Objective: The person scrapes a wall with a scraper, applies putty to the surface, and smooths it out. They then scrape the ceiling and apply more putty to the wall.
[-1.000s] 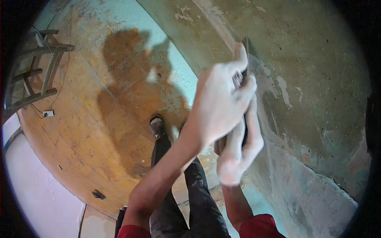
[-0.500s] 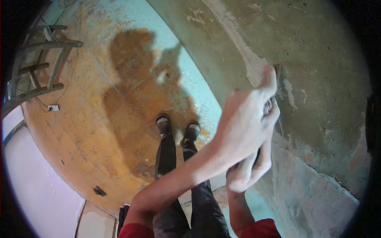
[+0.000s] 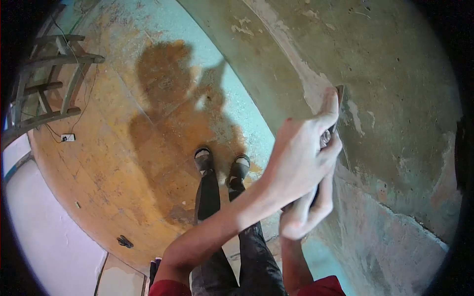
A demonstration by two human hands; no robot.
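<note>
Filling the right side of the view, a greenish-grey wall (image 3: pixel 395 113) shows pale patches, pits and a pinkish band running down from the top. Next in extent: orange-brown floor (image 3: pixel 108 182), stained, with a pale blue-green strip along the wall base and a person-shaped shadow across it. Lower left, a smooth whitish surface (image 3: pixel 49 212). Wearer's legs (image 3: pixel 210 197) in dark trousers, feet in dark open-toed sandals, stand on the floor. Upper left, a wooden frame (image 3: pixel 59 60) with crossbars, a thin cable hanging over it.

Left hand (image 3: pixel 301 153): grasping the upper part of a flat tool (image 3: pixel 340 92), one finger extended toward its top end, others curled. Right hand (image 3: pixel 308 212): clenched round the tool's lower part, just below the left and partly hidden by it. Tool location: at the wall, steeply tilted, narrow edge visible; full shape obscured by the hands.

Smaller items, both on the floor: dark object (image 3: pixel 125 241), identity unclear; white power socket (image 3: pixel 68 137) with a black plug, near the frame.
</note>
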